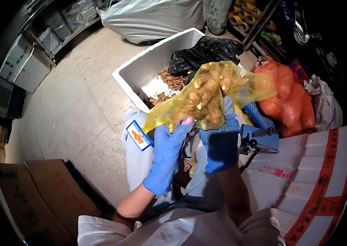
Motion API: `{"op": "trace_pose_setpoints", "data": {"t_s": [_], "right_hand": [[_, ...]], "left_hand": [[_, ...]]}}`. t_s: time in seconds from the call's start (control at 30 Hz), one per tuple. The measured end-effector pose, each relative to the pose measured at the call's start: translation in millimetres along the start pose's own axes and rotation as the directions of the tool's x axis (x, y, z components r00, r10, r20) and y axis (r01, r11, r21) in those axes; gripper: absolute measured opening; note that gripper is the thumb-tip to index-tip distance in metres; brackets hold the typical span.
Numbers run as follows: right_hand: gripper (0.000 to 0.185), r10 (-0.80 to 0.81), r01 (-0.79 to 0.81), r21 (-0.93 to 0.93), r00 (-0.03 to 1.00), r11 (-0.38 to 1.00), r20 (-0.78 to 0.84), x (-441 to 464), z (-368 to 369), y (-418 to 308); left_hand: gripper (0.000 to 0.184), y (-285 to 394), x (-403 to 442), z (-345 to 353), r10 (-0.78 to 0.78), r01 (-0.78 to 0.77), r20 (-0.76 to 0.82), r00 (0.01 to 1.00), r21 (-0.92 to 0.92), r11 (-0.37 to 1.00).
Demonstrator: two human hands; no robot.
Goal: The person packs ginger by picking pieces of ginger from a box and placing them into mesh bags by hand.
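A yellow mesh bag of ginger (pixel 201 96) stretches slantwise between my hands and past them to the right, above the edge of a white foam box (pixel 130 84). My left hand (pixel 166 151), in a blue glove, is closed on the bag's lower left part; a bare thumb tip shows through the glove. A printed label (pixel 139 135) hangs at that end. My right hand (pixel 221 143), also gloved in blue, grips the bag from below with its thumb up along the mesh. Loose ginger (pixel 174 80) and a black plastic bag (pixel 206 51) lie in the foam box.
Right of the box stand red mesh sacks (pixel 282 96) and a blue device with a metal lever (pixel 259 138), beside taped white foam boxes (pixel 304 172). Cardboard boxes (pixel 54 192) stand at lower left. A large grey covered bundle (pixel 153 18) lies behind.
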State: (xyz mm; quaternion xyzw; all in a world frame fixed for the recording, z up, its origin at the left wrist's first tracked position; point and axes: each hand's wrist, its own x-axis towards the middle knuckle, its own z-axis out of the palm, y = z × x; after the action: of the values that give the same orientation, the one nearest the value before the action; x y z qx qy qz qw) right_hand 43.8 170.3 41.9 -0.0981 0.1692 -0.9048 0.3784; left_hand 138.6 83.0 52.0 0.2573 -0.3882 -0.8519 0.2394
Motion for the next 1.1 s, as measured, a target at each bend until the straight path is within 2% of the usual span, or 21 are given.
{"op": "trace_pose_setpoints", "data": {"t_s": [0.1,0.17,0.23,0.33,0.37,0.4,0.43,0.47,0.5,0.53,0.57,0.67,0.7,0.73,0.77,0.8,0.87,1.0,1.03,1.07,1.1], "right_hand": [[0.039,-0.143,0.052,-0.630,0.985,0.775,-0.094,-17.6,-3.2,1.3],[0.039,-0.191,0.033,-0.788,0.976,0.615,-0.107,-27.9,-6.0,5.8],[0.040,-0.172,-0.011,-0.544,0.943,0.839,-0.284,-34.6,-8.5,9.9],[0.040,-0.155,0.018,-0.362,0.922,0.932,-0.355,-31.8,-13.3,15.7],[0.040,-0.154,-0.013,-0.376,0.899,0.926,-0.409,-34.9,-10.8,15.9],[0.037,-0.241,-0.039,-0.728,0.930,0.684,-0.277,-39.3,-21.0,15.7],[0.036,-0.325,-0.071,-0.978,0.936,0.195,-0.133,-43.4,-30.3,15.5],[0.034,-0.398,-0.089,-0.969,0.917,-0.232,0.011,-46.3,-36.0,15.6],[0.027,-0.390,-0.077,-0.893,0.880,0.444,-0.270,-50.0,-38.0,16.6],[0.023,-0.300,-0.054,-0.689,0.874,0.722,-0.383,-51.8,-37.5,16.8],[0.019,-0.204,-0.013,-0.405,0.849,0.914,-0.487,-53.5,-37.0,16.9],[0.019,-0.147,0.039,-0.273,0.910,0.961,-0.387,-55.6,-41.0,15.3],[0.018,-0.406,-0.009,-0.903,0.891,0.429,-0.202,-55.3,-46.4,16.0],[0.018,-0.427,-0.041,-0.999,0.903,0.019,-0.045,-53.3,-42.9,17.6],[0.017,-0.437,-0.077,-0.916,0.892,-0.394,0.113,-50.2,-36.2,19.4],[0.018,-0.524,-0.034,-0.999,0.851,0.022,-0.041,-47.2,-24.7,23.9],[0.020,-0.535,0.039,-0.902,0.816,0.430,-0.220,-46.2,-17.6,26.1],[0.018,-0.465,-0.043,-0.799,0.794,0.600,-0.392,-51.8,-13.8,21.1],[0.018,-0.439,-0.081,-0.768,0.780,0.635,-0.446,-53.2,-16.6,21.0],[0.018,-0.412,-0.118,-0.734,0.764,0.669,-0.497,-54.7,-19.5,21.0],[0.017,-0.441,-0.083,-0.788,0.791,0.610,-0.425,-58.3,-35.2,22.4]], "left_hand": [[0.032,13.6,12.6,-9.4,0.121,-0.119,0.010,0.993,-0.116,0.986],[0.029,30.8,14.2,-12.9,0.099,-0.095,0.025,0.995,-0.135,0.986],[0.029,35.2,13.5,-12.1,0.119,-0.114,0.020,0.993,-0.159,0.981],[0.028,36.3,11.6,-10.0,0.163,-0.153,0.029,0.986,-0.218,0.964],[0.022,34.7,11.7,-12.7,0.194,-0.193,-0.003,0.981,-0.056,0.980],[0.017,33.8,10.9,-15.0,0.227,-0.222,-0.032,0.973,0.109,0.969],[0.005,36.6,8.7,-19.3,0.199,-0.193,-0.002,0.980,0.224,0.955],[0.005,37.9,8.7,-20.4,0.201,-0.194,-0.009,0.980,0.225,0.955],[0.007,38.8,9.8,-20.9,0.173,-0.165,-0.009,0.985,0.249,0.954],[0.011,39.3,11.1,-20.9,0.143,-0.135,-0.009,0.990,0.272,0.953],[0.012,40.7,12.6,-22.6,0.103,-0.099,0.000,0.995,0.288,0.952],[0.011,36.6,16.9,-22.3,0.059,-0.054,-0.014,0.998,0.245,0.968],[0.010,28.0,21.2,-28.6,0.055,-0.053,-0.006,0.998,0.179,0.982],[0.010,28.3,20.5,-25.1,0.054,-0.052,-0.006,0.999,0.180,0.982],[0.010,28.5,19.3,-18.3,0.062,-0.056,-0.032,0.998,0.166,0.984],[0.012,28.8,19.3,-14.6,0.070,-0.060,-0.059,0.996,0.153,0.986],[0.013,26.5,22.4,-18.8,0.097,-0.093,-0.040,0.994,0.095,0.991],[0.012,29.4,15.6,-26.4,0.061,-0.059,0.010,0.998,0.448,0.892],[0.011,27.2,14.6,-30.5,0.293,-0.412,0.289,0.911,0.618,0.669],[0.012,23.3,13.2,-34.2,0.400,-0.705,0.583,0.707,0.629,0.328],[0.014,12.4,11.1,-34.8,0.402,-0.782,0.672,0.622,0.518,0.346]]}}
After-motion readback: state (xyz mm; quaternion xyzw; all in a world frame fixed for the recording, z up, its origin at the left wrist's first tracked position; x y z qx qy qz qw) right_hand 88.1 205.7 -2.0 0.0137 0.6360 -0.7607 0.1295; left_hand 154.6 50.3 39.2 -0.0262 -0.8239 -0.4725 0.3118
